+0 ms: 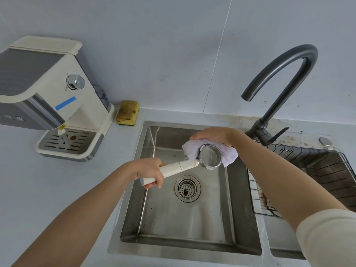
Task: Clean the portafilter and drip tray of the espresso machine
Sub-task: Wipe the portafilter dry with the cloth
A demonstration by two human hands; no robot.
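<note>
**While the left hand grips the handle, the right holds a cloth round the portafilter**

Where the two bare forearms reach out over the sink (173, 218), the left hand (149, 170) is nearest. Its fingers are curled tight round the white handle of the portafilter (185, 167), close to the handle's butt end. From those fingers the handle runs up and to the right, and the metal head sits tilted with its open side facing the camera.

Just beyond the head, the right hand (212, 135) lies palm down on a pale lilac cloth (192, 151). Its fingers bend over the cloth's far side, so their tips are hidden. The cloth wraps the back and sides of the head and sticks out below the right fingers on both sides. The portafilter is held in the air above the basin.

Below and between the two sets of fingers is the drain (187, 188), with dark specks in its strainer. Right of the right fingers lies a wire rack (317, 170), and behind them rises the dark faucet (287, 91).

Well left of the left fingers, on the counter (57, 189), stands the espresso machine (77, 97). The drip tray (67, 143) is in place at its base, with a brown spot on the grille. A yellow sponge (128, 112) lies beside the machine against the wall.
</note>
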